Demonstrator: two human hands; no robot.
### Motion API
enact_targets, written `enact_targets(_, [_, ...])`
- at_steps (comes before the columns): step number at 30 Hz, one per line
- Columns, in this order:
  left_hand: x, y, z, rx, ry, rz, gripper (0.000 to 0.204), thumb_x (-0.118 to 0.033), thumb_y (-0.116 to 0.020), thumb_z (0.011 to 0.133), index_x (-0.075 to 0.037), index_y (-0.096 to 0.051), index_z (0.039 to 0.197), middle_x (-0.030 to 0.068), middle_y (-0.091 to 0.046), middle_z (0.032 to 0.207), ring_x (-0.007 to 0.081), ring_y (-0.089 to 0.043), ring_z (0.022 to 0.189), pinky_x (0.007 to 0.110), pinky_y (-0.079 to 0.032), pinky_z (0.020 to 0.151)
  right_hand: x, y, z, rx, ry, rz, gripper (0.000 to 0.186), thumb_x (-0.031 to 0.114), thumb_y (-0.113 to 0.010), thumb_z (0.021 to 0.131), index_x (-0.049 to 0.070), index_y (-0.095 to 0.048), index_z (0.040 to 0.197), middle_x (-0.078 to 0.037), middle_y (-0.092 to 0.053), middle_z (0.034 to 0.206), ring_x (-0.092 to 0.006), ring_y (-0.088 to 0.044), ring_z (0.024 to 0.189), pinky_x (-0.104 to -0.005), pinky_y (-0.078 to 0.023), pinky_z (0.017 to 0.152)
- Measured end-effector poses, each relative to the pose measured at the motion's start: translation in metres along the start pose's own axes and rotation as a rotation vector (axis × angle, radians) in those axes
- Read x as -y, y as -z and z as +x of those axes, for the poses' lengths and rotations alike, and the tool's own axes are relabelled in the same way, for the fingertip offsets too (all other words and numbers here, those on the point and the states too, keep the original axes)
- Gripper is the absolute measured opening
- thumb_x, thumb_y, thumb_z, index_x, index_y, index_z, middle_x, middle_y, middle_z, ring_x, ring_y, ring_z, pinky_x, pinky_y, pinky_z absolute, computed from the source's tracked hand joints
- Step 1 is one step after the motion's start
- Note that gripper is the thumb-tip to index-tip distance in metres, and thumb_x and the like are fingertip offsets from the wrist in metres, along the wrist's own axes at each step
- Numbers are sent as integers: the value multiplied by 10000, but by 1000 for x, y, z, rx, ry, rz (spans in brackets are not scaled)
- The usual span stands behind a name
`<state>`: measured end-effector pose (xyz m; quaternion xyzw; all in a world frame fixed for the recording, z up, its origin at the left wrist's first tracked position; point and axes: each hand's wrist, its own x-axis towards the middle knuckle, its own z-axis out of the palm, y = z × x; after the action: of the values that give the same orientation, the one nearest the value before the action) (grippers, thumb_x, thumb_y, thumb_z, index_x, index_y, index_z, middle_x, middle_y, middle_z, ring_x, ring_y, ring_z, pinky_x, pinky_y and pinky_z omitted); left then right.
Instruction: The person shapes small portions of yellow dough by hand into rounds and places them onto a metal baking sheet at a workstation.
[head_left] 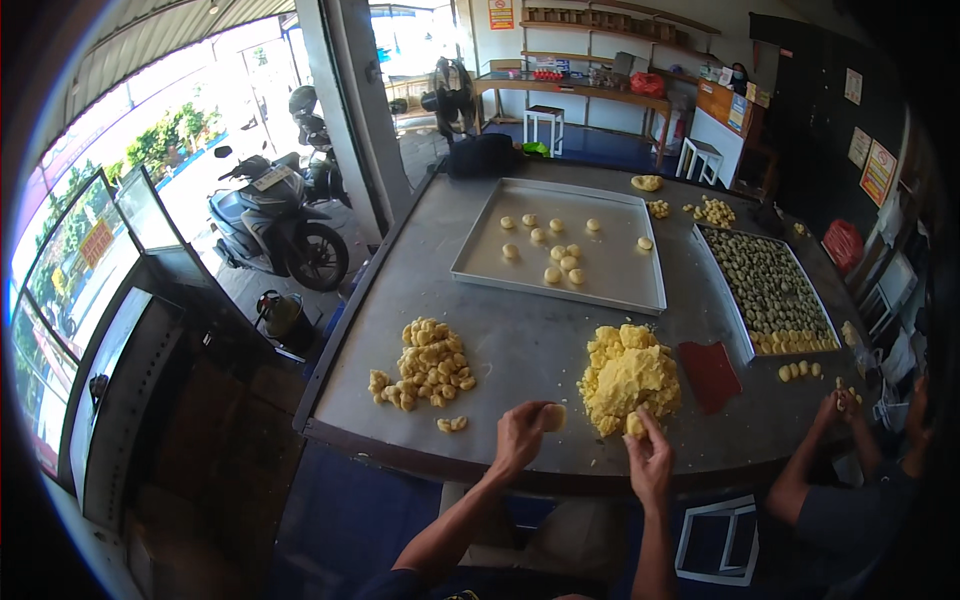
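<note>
My left hand [519, 436] holds a flattened piece of pale dough [553, 417] above the near part of the metal-topped table. At the front edge of a big crumbly yellow mound [628, 375], my right hand [651, 458] pinches a small yellow lump [635, 425] between thumb and fingers. Left of my hands lies a heap of small dough pieces [425, 362], with a few loose pieces [452, 424] just in front of it. Beyond the mound, a large shallow metal tray [490, 255] carries several round dough balls [571, 263].
A red sheet [709, 377] lies right of the mound. Farther right stands a tray [745, 335] packed with greenish and yellow balls. A co-worker's hands [843, 400] handle dough at the right edge. White stool [716, 540] below; motorcycle [280, 210] outside left; dark bag [482, 156] at the far edge.
</note>
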<state>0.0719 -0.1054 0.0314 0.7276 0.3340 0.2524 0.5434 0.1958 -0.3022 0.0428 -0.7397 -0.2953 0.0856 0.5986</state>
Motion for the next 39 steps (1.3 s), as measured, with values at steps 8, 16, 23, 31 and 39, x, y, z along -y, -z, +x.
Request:
enact_targets(8, [-8, -22, -10, 119, 40, -521, 280, -206, -637, 950, 17, -669, 1115, 185, -725, 931, 243, -725, 907, 386, -559, 740, 21, -60, 11, 95, 248, -235, 297, -43, -642, 871, -27, -687, 1164, -207, -705, 1070, -367, -684, 978, -406, -541, 844])
enact_targets(16, [42, -12, -1, 122, -248, 239, 291, -112, -704, 770, 17, -615, 1015, 222, -675, 811, 432, -661, 810, 475, -527, 684, 38, -79, 8, 294, 271, -172, 275, -72, -689, 817, -22, -728, 1084, -177, -700, 1072, -308, -694, 920, -344, -567, 814])
enact_targets(23, [21, -1, -7, 270, -243, 85, 332, -64, -703, 754, 5, -571, 1051, 226, -671, 815, 435, -659, 824, 468, -528, 683, 40, -87, -2, 240, 376, -438, 237, -90, -649, 834, -45, -722, 1055, -170, -704, 1036, -295, -698, 945, -344, -566, 815])
enact_targets(31, [18, 1, -9, 303, -274, 79, 337, -150, -747, 779, -2, -595, 1041, 201, -681, 850, 411, -669, 839, 440, -520, 693, 41, -78, 2, 275, 236, -262, 226, -60, -655, 844, -33, -735, 1053, -172, -731, 999, -277, -715, 917, -337, -574, 802])
enact_targets(39, [1, 8, -9, 481, -341, -204, 267, -149, -725, 840, 1, -622, 1035, 162, -684, 944, 345, -677, 914, 416, -508, 784, -9, -71, 24, 432, -301, 237, 460, -14, -753, 799, -92, -617, 1231, -127, -700, 1069, -135, -665, 904, -256, -553, 751])
